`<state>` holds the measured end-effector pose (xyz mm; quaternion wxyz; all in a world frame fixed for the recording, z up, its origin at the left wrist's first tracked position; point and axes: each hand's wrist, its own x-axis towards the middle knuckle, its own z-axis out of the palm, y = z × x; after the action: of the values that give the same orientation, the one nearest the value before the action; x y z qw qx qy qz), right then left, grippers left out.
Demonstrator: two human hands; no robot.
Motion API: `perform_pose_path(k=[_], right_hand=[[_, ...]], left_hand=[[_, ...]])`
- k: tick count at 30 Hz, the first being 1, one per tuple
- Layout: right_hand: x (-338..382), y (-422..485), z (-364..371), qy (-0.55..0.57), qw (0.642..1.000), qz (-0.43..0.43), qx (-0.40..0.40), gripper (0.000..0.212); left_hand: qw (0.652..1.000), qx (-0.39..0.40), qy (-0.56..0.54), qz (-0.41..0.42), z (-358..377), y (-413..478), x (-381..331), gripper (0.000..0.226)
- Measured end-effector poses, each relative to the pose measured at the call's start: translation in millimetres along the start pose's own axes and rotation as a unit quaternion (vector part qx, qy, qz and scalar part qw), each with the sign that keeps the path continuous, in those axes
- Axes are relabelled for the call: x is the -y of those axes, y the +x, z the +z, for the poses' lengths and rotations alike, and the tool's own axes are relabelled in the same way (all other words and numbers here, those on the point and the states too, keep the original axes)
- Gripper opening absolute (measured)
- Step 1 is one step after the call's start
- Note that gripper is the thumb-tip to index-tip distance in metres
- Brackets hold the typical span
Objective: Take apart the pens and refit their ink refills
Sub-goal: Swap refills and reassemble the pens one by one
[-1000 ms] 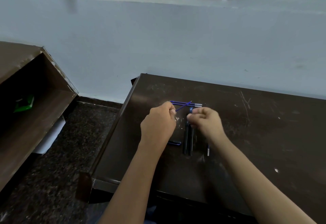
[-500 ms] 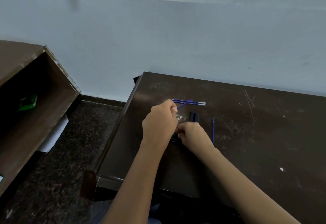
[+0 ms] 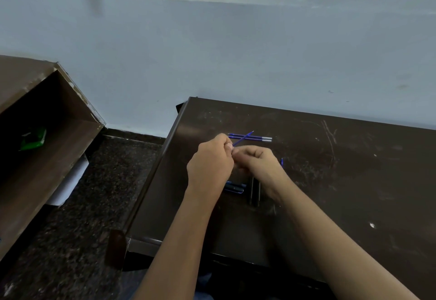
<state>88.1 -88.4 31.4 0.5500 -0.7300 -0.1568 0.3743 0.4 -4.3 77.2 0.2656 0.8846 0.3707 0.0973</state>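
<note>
Up close over a scuffed dark desk [image 3: 330,181], my left hand [image 3: 210,165] and right hand [image 3: 259,165] meet knuckle to knuckle near the middle of the desktop. My left hand is closed, thumb and forefinger pinched on a thin blue refill [image 3: 243,138] that juts from the pinch toward one o'clock, its tip lifted off the wood. My right hand is curled into a loose fist touching the left; its fingertips sit at the base of that refill, though whether they grip it, or hold some other part, I cannot tell.

Beyond my knuckles, at twelve o'clock, two more blue refills [image 3: 254,137] with silvery ends lie side by side flat on the desk, and the raised refill crosses above them. At five o'clock from my left hand, by the wrist, a blue pen part [image 3: 234,187] rests on the wood. Just beside it, under my right wrist, two dark pen barrels [image 3: 255,193] lie parallel, pointing toward me. A short blue tip [image 3: 282,161] shows at three o'clock of my right hand, mostly hidden.

At nine o'clock, well apart from the desk, stands a brown open shelf [image 3: 59,158] with something green [image 3: 33,138] inside.
</note>
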Motion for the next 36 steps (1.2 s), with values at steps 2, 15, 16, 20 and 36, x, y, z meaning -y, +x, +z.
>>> perform_pose_path(k=[2,15,16,20,36], right_hand=[[9.9,-4.7,-1.4,0.132,0.990,0.025,0.036,0.018],[14.6,-4.1,-12.1,0.254,0.965,0.045,-0.041,0.010],[13.6,-5.8,-8.1,0.241,0.969,0.040,-0.030,0.011],[13.0,-4.7,-4.4,0.262,0.964,0.023,-0.037,0.012],[23.0,80.9,-56.1,-0.581,0.803,-0.132,-0.025,0.024]], left_hand=[[1.000,0.016,-0.007,-0.002,1.0,0.6,0.5,0.021],[0.998,0.057,-0.032,0.010,3.5,0.5,1.6,0.016],[0.998,0.060,-0.030,0.010,2.9,0.1,1.5,0.015],[0.997,0.075,-0.027,0.005,0.8,-0.8,1.5,0.013],[0.997,0.072,-0.012,-0.021,-2.5,0.5,2.0,0.020]])
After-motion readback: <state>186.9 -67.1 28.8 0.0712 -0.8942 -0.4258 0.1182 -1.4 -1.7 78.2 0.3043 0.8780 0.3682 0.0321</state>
